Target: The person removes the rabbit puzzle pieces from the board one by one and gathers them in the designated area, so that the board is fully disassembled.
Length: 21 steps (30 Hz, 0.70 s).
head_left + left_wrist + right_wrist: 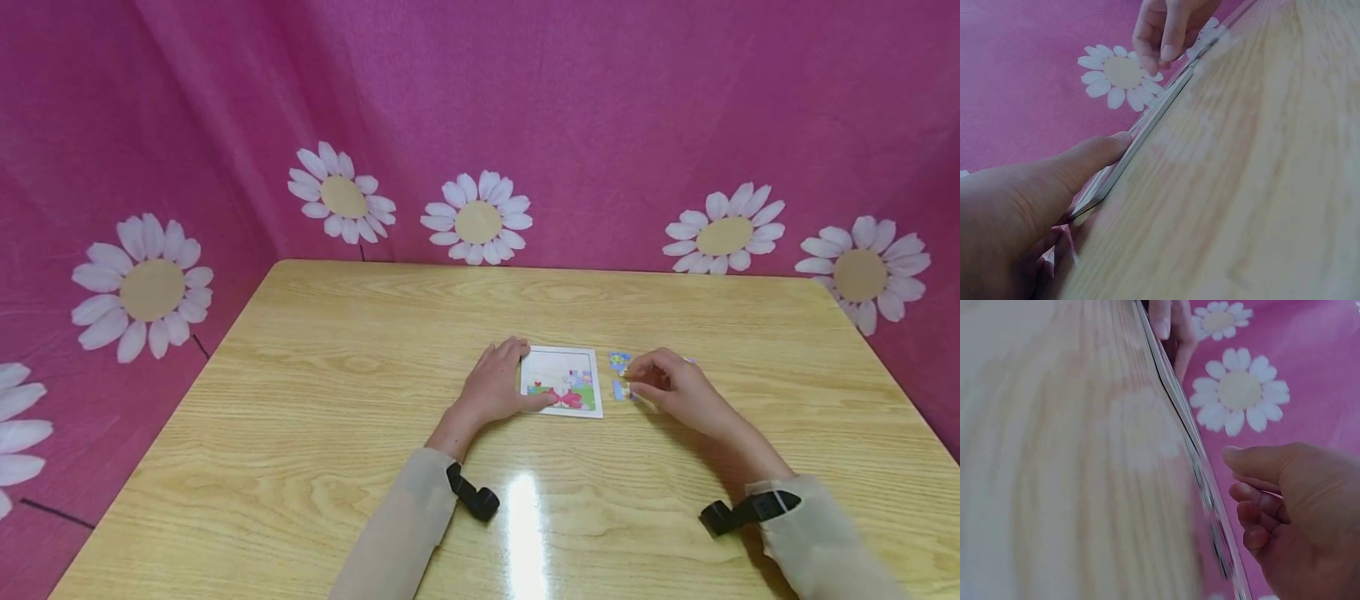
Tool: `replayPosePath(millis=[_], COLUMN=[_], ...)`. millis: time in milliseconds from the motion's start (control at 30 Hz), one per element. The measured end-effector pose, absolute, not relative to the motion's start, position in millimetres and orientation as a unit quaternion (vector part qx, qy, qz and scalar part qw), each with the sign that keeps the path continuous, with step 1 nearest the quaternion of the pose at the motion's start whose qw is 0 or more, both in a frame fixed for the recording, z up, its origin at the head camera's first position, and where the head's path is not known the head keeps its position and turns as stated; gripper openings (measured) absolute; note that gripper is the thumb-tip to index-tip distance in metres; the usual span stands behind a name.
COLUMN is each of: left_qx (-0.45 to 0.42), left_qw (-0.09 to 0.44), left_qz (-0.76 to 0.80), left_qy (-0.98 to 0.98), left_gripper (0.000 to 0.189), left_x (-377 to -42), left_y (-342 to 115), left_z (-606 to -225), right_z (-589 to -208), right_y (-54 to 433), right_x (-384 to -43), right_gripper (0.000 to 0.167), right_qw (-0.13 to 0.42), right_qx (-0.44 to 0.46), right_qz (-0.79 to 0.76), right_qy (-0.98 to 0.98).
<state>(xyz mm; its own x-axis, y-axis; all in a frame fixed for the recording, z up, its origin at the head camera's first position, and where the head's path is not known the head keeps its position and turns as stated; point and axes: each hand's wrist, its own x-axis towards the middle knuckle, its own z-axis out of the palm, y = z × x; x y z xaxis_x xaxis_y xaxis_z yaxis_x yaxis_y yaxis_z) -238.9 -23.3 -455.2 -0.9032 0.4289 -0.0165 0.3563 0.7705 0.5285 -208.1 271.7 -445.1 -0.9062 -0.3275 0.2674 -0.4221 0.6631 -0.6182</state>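
A white-bordered jigsaw puzzle board (599,392), partly filled with colourful pieces along its bottom and right side, lies flat on the wooden table. My left hand (495,383) rests on it, fingers along the left edge and the thumb laid straight over the lower part of the picture. Just right of the board, my right hand (678,390) is held over loose puzzle pieces (619,360), thumb and forefinger bent with a gap between their tips. No piece shows between them. In the right wrist view, the right hand's other fingers (1257,515) are loosely curled.
Several blue-toned pieces lie right of the board, partly hidden by the right hand. The wooden table (360,375) reaches back to a pink curtain (585,108) with white daisies. A black wrist strap (765,507) sits on each beige sleeve.
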Motion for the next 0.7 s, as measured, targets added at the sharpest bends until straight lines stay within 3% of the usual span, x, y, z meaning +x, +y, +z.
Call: replayPosePath(millis=[700], left_qx=[0.209], left_qw=[0.057], left_qz=[0.26], left_qy=[0.941], left_gripper=[0.09], left_x=[-239], left_y=[-24], left_z=[-456], right_z=[-444], right_y=[224], right_x=[-232], right_gripper=[0.015], right_qw=[-0.024], right_qx=[0.222], right_qz=[0.334], right_qy=[-0.916])
